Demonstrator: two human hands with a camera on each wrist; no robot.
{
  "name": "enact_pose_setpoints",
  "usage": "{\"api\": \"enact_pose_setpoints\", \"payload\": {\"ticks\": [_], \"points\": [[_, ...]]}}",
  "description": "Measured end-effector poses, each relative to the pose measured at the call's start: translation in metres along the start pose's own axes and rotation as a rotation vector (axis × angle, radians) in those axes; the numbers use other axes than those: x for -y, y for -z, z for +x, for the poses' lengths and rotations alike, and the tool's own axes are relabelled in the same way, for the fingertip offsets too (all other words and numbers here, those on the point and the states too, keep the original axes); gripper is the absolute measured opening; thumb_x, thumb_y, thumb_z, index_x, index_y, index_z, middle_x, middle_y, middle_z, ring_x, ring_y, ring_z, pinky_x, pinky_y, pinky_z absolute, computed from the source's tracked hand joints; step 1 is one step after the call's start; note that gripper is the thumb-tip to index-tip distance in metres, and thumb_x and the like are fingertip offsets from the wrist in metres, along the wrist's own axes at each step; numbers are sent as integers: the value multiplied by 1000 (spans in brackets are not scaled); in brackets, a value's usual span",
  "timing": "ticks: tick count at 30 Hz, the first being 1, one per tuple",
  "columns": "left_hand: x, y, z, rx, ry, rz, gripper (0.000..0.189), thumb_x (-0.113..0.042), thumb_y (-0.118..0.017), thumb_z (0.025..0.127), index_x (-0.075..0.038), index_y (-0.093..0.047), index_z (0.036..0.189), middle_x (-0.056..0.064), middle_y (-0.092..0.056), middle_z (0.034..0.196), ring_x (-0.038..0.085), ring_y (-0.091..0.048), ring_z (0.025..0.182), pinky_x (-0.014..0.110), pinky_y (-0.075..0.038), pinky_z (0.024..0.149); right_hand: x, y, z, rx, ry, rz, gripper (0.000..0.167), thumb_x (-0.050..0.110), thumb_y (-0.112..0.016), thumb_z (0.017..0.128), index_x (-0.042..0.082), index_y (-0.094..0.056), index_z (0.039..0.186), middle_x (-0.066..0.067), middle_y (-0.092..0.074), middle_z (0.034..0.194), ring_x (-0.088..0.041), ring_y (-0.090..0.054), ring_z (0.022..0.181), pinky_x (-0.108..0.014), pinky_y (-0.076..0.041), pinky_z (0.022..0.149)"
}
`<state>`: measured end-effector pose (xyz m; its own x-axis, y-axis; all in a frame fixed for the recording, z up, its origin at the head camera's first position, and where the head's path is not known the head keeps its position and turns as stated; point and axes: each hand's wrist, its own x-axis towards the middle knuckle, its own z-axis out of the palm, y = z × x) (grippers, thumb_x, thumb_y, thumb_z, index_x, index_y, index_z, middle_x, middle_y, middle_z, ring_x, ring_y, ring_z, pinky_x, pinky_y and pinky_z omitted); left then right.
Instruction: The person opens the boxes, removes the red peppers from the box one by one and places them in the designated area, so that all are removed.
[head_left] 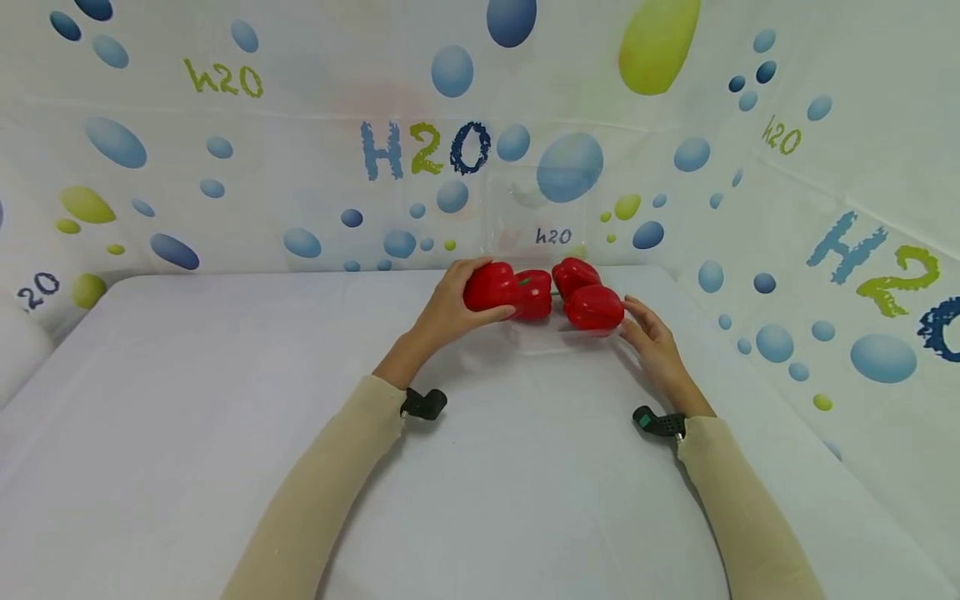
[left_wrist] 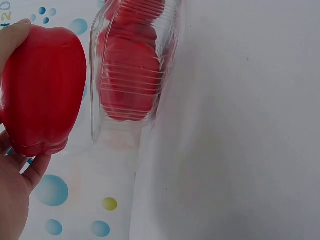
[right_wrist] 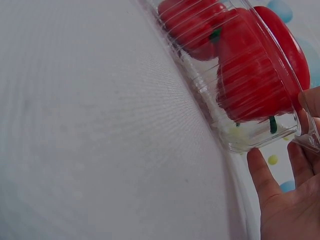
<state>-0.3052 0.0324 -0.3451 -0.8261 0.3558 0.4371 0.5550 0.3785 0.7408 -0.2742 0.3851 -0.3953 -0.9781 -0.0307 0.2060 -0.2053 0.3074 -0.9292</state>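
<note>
My left hand (head_left: 450, 304) holds a red bell pepper (head_left: 486, 286), with fingers over its far side and the thumb along the near side. This pepper is at the left end of a clear ribbed plastic container (left_wrist: 96, 107). Inside the container are more red peppers: one (head_left: 534, 296) at the left, one (head_left: 576, 273) at the back right and one (head_left: 595, 308) at the front right. Green stems show on some of them. At the container's right end, my right hand (head_left: 658, 346) grips the rim and corner with its fingertips, as the right wrist view shows.
A white cloth covers the table (head_left: 525, 483). Behind and to the right stands a white sheet (head_left: 315, 167) printed with blue and green drops and H2O lettering. The container sits near the table's back edge, close to this sheet. Dark straps circle both wrists.
</note>
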Motion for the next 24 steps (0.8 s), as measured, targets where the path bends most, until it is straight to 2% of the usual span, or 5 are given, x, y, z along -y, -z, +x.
{"api": "enact_pose_setpoints", "payload": {"ticks": [12,24], "points": [[3,12,-5,7,10,15,79,-31,-81,80,-11,-39,144,7,-44,141,25,-41,130,44,-53,93,3,1,-2,5,12,-11,52,30,-48,103,6,-36,148,-5,-21,161,-22,-19,149,-12,-44,95],[12,18,-8,3,42,27,79,-31,-80,80,-12,-38,145,7,-44,141,25,-41,129,44,-53,93,2,1,-2,3,3,-15,52,31,-48,103,8,-37,148,-5,-20,162,-24,-20,148,-12,-44,94]]}}
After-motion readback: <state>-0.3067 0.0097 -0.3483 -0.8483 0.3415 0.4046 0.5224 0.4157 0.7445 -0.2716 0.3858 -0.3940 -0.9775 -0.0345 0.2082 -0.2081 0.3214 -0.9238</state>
